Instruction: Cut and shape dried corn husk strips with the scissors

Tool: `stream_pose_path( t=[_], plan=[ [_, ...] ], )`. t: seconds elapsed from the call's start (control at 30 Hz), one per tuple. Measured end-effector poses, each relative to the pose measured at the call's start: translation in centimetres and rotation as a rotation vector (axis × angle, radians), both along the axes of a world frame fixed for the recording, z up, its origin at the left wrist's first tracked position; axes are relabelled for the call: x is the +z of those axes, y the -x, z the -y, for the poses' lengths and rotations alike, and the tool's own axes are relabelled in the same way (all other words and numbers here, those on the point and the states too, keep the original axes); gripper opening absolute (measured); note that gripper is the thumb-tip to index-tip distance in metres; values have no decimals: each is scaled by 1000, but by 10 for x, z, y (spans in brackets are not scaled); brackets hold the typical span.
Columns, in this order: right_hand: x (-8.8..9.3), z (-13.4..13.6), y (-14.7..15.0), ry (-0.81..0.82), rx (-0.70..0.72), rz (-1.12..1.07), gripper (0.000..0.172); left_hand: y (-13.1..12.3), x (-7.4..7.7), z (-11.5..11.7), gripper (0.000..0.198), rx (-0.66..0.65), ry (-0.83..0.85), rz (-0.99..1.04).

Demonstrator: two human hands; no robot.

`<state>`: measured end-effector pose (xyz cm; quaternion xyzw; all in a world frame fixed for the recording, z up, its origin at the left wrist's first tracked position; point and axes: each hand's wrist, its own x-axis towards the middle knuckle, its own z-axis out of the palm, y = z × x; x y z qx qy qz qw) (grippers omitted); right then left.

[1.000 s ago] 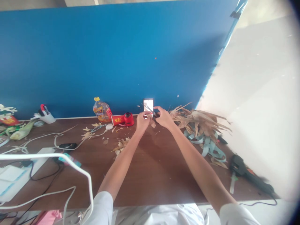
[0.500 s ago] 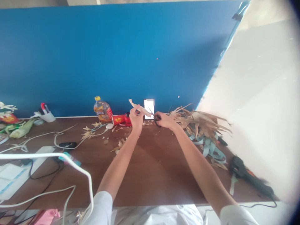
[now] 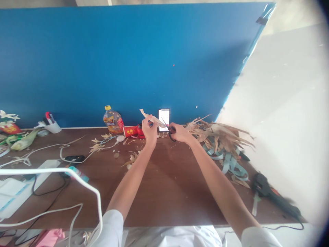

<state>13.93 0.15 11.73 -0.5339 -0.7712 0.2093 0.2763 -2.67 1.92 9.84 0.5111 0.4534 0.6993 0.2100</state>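
My left hand [image 3: 149,129] is raised over the far part of the brown table [image 3: 159,185], fingers pinched on a pale dried leaf strip [image 3: 150,117] that sticks up and to the left. My right hand [image 3: 180,132] is closed round the black handles of a pair of scissors [image 3: 169,130], whose blades point up towards the strip. A lit phone [image 3: 163,118] stands against the blue partition just behind both hands. Cut leaf scraps [image 3: 132,158] lie on the table below my left hand.
A heap of dried leaves [image 3: 218,133] with pale blue straps [image 3: 230,163] lies at the right. A black glue gun [image 3: 269,193] rests near the right edge. A bottle [image 3: 112,120], a red cup [image 3: 130,131] and red tape [image 3: 140,130] sit by the partition. Cables and a charger cover the left.
My left hand has lifted the leaf strip up and to the left, away from the phone. My right hand with the scissors has dropped slightly and stays beside it.
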Motion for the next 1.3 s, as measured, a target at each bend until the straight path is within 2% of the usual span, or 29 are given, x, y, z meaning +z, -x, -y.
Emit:
stream_pose_path(
  t=[0.5, 0.67, 1.07, 1.3],
  plan=[
    [-4, -6, -3, -140, -74, 97, 34, 3, 0, -1, 37, 39, 32, -19],
    [-4, -8, -6, -167, -53, 112, 30, 3, -3, -4, 37, 58, 24, -11],
    [3, -3, -9, -111, -18, 32, 25, 4, -2, -4, 37, 35, 28, 11],
    [5, -3, -7, -110, -8, 78, 22, 6, 0, -4, 34, 43, -18, 85]
  ],
)
